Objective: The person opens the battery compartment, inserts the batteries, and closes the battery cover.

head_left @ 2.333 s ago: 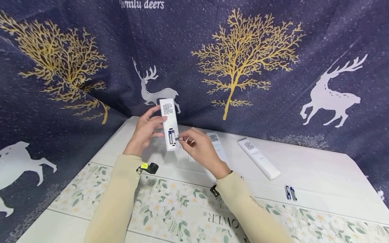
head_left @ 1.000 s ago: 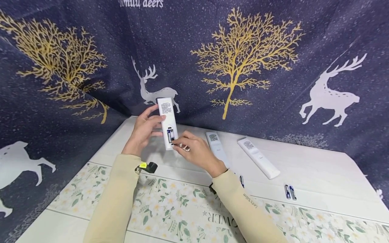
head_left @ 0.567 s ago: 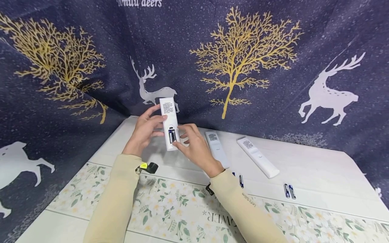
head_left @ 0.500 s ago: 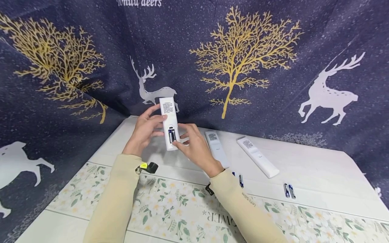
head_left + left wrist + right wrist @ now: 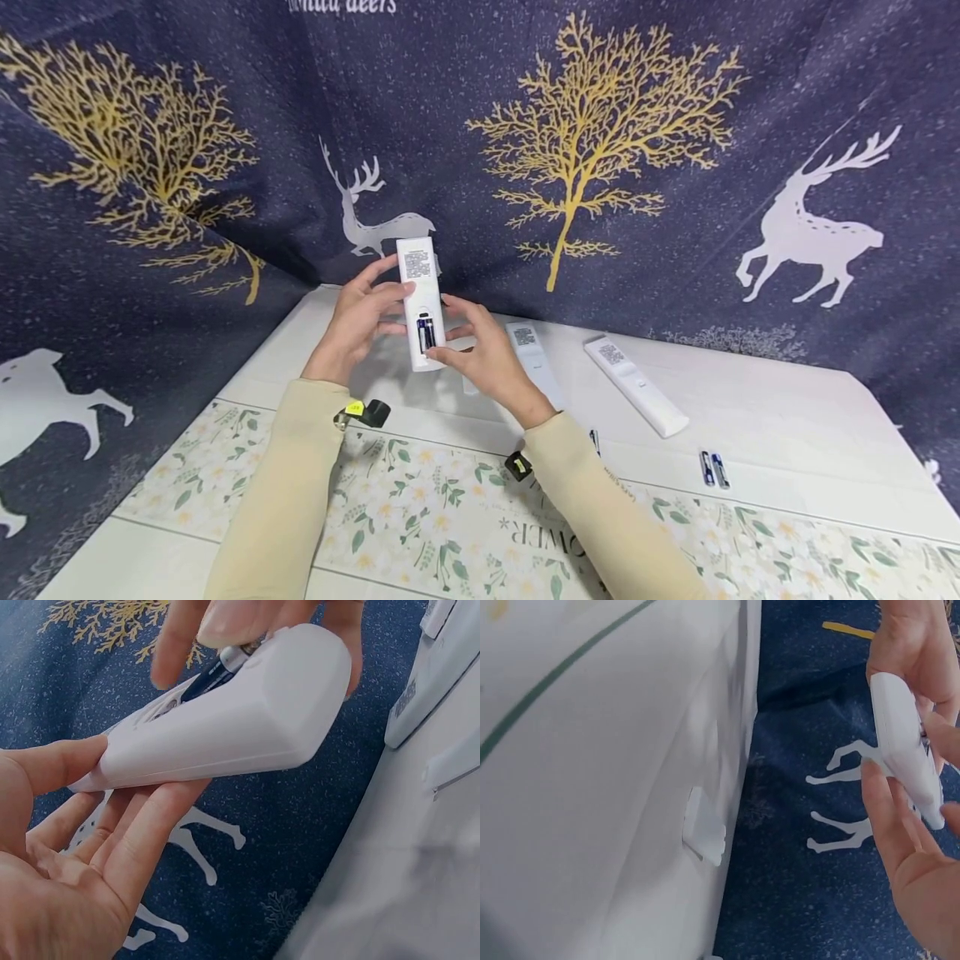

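A dark navy curtain printed with golden trees and white deer (image 5: 585,167) hangs behind a white table (image 5: 787,417) whose near part is covered by a floral-patterned runner (image 5: 420,517). Above the table's far left part, the left hand (image 5: 360,321) holds a slim white plastic remote control (image 5: 420,304) nearly upright with its back to the camera, thumb on one long edge and fingers curled behind the other; the left wrist view shows the remote resting across those fingers (image 5: 142,832). The battery bay in the remote's lower half stands uncovered, with a dark blue cylindrical battery (image 5: 425,332) seated in it. The right hand (image 5: 483,358) meets the remote's lower end, thumb pressing at the bottom of the bay and fingers loosely bent behind the body. On the table just beyond the right hand lie a second white remote (image 5: 534,362) and, further right, a third white remote (image 5: 636,387), both back up. A pair of small blue and silver batteries (image 5: 713,469) lies well apart to the right, and a small white battery cover (image 5: 705,825) lies flat on the table near its edge.
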`<state>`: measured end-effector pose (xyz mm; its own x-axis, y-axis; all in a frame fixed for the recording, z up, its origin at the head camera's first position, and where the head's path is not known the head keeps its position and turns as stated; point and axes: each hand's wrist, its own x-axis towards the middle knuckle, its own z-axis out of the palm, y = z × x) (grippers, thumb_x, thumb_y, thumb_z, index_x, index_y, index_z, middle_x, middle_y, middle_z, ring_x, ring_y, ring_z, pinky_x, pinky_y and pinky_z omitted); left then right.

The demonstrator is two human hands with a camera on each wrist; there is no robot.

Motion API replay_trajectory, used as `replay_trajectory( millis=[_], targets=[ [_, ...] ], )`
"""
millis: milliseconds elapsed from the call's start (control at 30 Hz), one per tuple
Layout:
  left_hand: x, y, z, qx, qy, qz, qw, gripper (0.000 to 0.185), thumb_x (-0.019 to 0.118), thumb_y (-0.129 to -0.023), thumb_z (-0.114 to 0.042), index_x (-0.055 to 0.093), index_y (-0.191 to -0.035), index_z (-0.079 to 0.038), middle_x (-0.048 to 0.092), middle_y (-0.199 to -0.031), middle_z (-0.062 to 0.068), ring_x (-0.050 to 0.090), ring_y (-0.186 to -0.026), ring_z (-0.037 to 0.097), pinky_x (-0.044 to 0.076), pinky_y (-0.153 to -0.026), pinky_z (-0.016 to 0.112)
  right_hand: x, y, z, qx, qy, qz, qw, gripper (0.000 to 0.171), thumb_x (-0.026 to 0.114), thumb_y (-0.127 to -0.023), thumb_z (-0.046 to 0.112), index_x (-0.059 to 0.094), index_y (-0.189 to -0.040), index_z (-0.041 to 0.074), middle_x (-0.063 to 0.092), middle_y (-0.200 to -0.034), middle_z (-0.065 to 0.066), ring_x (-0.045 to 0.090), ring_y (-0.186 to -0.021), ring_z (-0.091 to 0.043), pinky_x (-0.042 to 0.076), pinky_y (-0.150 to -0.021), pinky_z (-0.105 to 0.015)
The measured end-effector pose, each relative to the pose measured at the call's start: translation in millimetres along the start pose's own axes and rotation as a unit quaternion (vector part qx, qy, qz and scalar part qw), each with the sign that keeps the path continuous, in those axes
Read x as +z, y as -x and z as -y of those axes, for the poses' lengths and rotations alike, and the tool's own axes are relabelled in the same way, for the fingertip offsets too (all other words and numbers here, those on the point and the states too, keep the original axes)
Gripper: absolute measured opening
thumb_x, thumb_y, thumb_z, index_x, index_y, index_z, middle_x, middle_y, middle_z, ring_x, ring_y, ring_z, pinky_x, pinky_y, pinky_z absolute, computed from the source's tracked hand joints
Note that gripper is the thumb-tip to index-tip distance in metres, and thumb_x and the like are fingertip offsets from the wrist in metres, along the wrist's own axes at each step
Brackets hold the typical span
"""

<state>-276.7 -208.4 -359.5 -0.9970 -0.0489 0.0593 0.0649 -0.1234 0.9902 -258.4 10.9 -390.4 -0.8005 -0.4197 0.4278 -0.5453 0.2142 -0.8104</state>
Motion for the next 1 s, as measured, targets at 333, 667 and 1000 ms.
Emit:
replay_trajectory(
  millis=[333, 667, 1000],
  targets=[
    [4.0, 1.3, -1.2, -0.003, -0.002, 0.015, 0.9999, 0.062, 0.071, -0.101, -0.009, 0.05, -0.159, -0.019, 0.07, -0.11, 0.005, 0.075, -0.09, 0.022, 0.065, -0.06, 0.033, -6.8, -1.8, -6.1, 0.01, -0.029, 0.041, 0.999, 0.085, 0.087, -0.089, 0.004, 0.045, -0.163, 0.015, 0.056, -0.142, -0.013, 0.065, -0.107, -0.026, 0.064, -0.076, -0.031],
    [4.7, 2.3, -1.6, -0.003, -0.006, 0.015, 0.9999, 0.062, 0.07, -0.102, -0.009, 0.05, -0.159, -0.019, 0.071, -0.109, 0.005, 0.075, -0.089, 0.021, 0.065, -0.059, 0.032, -8.6, -3.6, -5.6, 0.027, -0.026, 0.052, 0.998, 0.086, 0.086, -0.091, 0.006, 0.044, -0.164, 0.019, 0.059, -0.139, -0.012, 0.065, -0.107, -0.026, 0.064, -0.076, -0.032],
    [2.5, 1.3, -1.4, -0.006, -0.001, 0.018, 0.9998, 0.063, 0.07, -0.102, -0.008, 0.048, -0.16, -0.017, 0.071, -0.11, 0.004, 0.074, -0.087, 0.02, 0.063, -0.057, 0.029, -5.6, -2.6, -8.0, 0.015, -0.037, 0.027, 0.999, 0.082, 0.086, -0.09, 0.005, 0.048, -0.162, 0.017, 0.063, -0.134, -0.012, 0.066, -0.103, -0.026, 0.064, -0.075, -0.032]
  ],
)
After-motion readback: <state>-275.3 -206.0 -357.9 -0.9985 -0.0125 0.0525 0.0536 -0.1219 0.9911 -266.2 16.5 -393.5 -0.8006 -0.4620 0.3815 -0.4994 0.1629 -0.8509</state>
